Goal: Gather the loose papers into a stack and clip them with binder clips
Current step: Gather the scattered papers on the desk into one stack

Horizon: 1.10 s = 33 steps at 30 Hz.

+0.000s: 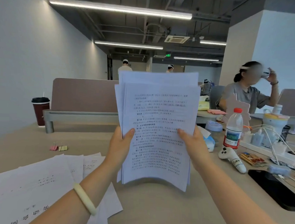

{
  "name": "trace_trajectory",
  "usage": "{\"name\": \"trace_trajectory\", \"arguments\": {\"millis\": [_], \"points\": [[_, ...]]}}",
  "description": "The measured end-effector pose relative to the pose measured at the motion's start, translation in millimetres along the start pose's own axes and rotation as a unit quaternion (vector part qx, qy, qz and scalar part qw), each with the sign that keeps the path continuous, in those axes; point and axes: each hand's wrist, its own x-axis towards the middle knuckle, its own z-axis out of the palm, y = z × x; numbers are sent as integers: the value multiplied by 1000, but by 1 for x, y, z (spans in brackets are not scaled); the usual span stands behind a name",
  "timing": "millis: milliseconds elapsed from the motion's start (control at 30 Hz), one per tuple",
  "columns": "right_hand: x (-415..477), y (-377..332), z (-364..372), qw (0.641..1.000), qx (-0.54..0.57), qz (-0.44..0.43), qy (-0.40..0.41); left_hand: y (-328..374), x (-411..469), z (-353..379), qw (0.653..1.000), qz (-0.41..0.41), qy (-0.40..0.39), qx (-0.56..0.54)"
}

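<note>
A dark red cup with a black lid stands at the desk's far left by a partition. To the right stand a water bottle, a white controller, a black phone and tangled cables. A seated person in grey is behind them.

"Hoo9" on white controller

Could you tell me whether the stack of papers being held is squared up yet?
Not yet. In the stack of papers, back sheets stick out unevenly above and left of the front page.
</note>
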Motion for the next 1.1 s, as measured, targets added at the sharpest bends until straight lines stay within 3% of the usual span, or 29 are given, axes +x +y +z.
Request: {"name": "trace_trajectory", "arguments": {"millis": [200,300,500,767,900,1100], "points": [[8,-6,-12,997,-44,2,-60,0,6,-16,999,15,-46,16],[8,5,-19,998,-32,12,-59,-12,3,-27,999,-6,-34,7],[4,13,-12,1000,11,9,-24,-16,4,-24,995,-16,-97,9],[9,-33,3,994,-33,-76,69,24,11,2,997,66,-19,21],[8,-39,10,994,-35,-76,65,25,11,1,995,90,-12,30],[-4,-16,7,999,-36,-12,15,-7,3,-19,998,-8,-43,52]]}}
